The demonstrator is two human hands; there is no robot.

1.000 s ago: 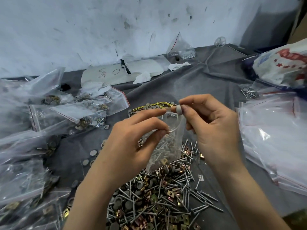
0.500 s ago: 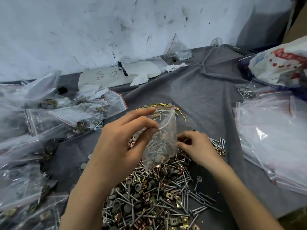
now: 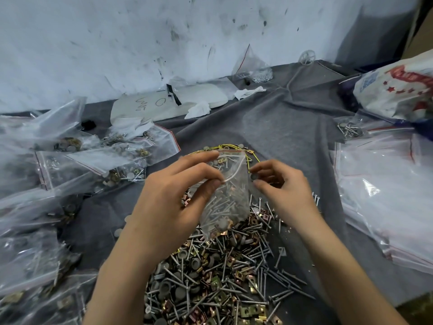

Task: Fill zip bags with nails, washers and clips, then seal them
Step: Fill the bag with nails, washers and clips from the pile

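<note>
My left hand (image 3: pixel 178 195) holds a clear zip bag (image 3: pixel 228 198) upright by its left edge, thumb and fingers pinching the plastic. Nails, washers and brass clips lie in the bag's lower half. My right hand (image 3: pixel 283 186) is at the bag's right edge and pinches a small grey washer (image 3: pixel 253 176) between thumb and forefinger. Below both hands, on the grey cloth (image 3: pixel 281 127), spreads a heap of nails, washers and clips (image 3: pixel 210 273).
Several filled zip bags (image 3: pixel 98 160) lie at the left. A stack of unfilled zip bags (image 3: pixel 386 191) lies at the right, with a printed white sack (image 3: pixel 398 90) behind it. A yellow rubber band (image 3: pixel 225 147) lies behind the held bag. A white wall stands at the back.
My right hand dropped from the bag's mouth to the heap, then rose again to the bag's right edge with a washer in its fingers. My left hand kept holding the bag.
</note>
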